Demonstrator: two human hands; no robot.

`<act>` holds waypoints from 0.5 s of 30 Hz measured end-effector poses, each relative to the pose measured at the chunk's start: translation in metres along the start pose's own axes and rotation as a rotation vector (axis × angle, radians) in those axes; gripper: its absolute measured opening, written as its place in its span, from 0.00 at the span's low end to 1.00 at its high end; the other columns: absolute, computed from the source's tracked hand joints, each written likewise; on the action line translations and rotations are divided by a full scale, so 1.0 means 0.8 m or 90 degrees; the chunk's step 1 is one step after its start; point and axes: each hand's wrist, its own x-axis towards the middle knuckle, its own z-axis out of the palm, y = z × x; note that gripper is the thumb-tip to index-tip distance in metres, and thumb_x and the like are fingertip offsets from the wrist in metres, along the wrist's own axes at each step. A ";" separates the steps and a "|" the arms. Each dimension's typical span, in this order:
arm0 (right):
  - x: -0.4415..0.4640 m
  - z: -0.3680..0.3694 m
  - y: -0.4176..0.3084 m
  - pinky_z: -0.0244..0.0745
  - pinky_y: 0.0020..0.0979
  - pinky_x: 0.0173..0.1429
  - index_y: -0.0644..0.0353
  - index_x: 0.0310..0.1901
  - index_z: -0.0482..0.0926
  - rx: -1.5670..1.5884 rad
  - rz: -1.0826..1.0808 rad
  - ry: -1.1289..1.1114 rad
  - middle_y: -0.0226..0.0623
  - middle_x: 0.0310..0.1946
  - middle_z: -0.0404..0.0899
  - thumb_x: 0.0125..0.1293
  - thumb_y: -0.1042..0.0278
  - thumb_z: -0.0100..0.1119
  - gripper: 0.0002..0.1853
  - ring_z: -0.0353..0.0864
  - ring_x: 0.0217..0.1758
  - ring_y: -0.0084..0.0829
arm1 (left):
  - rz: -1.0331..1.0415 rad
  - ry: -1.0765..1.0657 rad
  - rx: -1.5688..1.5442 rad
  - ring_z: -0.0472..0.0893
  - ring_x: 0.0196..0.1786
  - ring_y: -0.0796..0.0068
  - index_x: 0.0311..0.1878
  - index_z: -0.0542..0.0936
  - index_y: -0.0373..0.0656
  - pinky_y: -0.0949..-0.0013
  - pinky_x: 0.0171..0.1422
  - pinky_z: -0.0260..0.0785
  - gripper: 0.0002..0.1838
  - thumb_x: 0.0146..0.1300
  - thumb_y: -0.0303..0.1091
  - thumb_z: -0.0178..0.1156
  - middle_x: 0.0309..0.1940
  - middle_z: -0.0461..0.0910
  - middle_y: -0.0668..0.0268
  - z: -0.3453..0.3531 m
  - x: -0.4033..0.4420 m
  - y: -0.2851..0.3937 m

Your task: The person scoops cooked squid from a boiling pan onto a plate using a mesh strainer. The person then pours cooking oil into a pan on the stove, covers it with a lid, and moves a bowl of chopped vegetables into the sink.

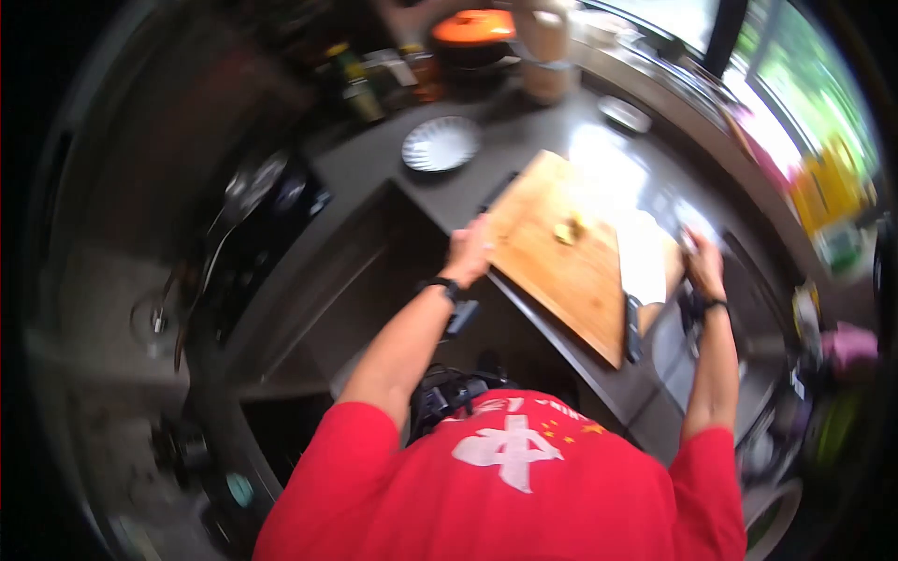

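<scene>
My left hand (470,251) is at the left edge of a wooden cutting board (552,271), beside a dark, thin object (498,192); its fingers are blurred. Small yellow pieces (568,229) lie on the board. Along the board's right side rests a cleaver with a broad pale blade (642,257) and a black handle (633,329). To the right of the blade, my right hand (702,259) has its fingers bent near a small, shiny thing too blurred to name.
A fluted white plate (441,144) sits on the counter (374,154) beyond my left hand. Farther back are an orange-lidded pot (474,28), bottles (360,89) and a small white dish (625,114). The sink (669,360) is at the right, with a yellow container (828,192) by the window.
</scene>
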 end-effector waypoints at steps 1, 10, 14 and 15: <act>-0.008 -0.011 -0.018 0.72 0.37 0.61 0.52 0.59 0.79 0.086 0.141 -0.087 0.47 0.55 0.80 0.62 0.73 0.53 0.22 0.80 0.58 0.43 | -0.076 -0.002 -0.080 0.79 0.45 0.42 0.54 0.74 0.44 0.48 0.45 0.73 0.16 0.63 0.31 0.51 0.42 0.79 0.48 0.002 0.002 0.005; -0.117 0.018 -0.031 0.73 0.42 0.57 0.67 0.54 0.79 0.035 0.171 -0.061 0.55 0.46 0.80 0.57 0.73 0.54 0.21 0.79 0.51 0.51 | 0.000 0.007 0.195 0.70 0.62 0.48 0.70 0.64 0.46 0.50 0.64 0.69 0.27 0.67 0.35 0.52 0.63 0.70 0.54 -0.016 -0.016 0.016; -0.156 -0.062 -0.119 0.62 0.25 0.24 0.68 0.34 0.81 0.399 0.202 -0.296 0.27 0.20 0.73 0.56 0.75 0.54 0.08 0.68 0.20 0.18 | -0.056 -0.037 0.133 0.67 0.66 0.47 0.70 0.63 0.45 0.49 0.68 0.65 0.29 0.68 0.43 0.55 0.67 0.67 0.57 -0.036 -0.006 0.009; -0.150 -0.085 -0.129 0.63 0.25 0.26 0.68 0.33 0.80 0.361 0.209 -0.353 0.27 0.21 0.74 0.55 0.72 0.54 0.09 0.70 0.22 0.19 | -0.031 -0.111 0.180 0.68 0.65 0.49 0.72 0.60 0.46 0.52 0.69 0.64 0.38 0.61 0.42 0.63 0.69 0.66 0.58 -0.050 -0.006 0.014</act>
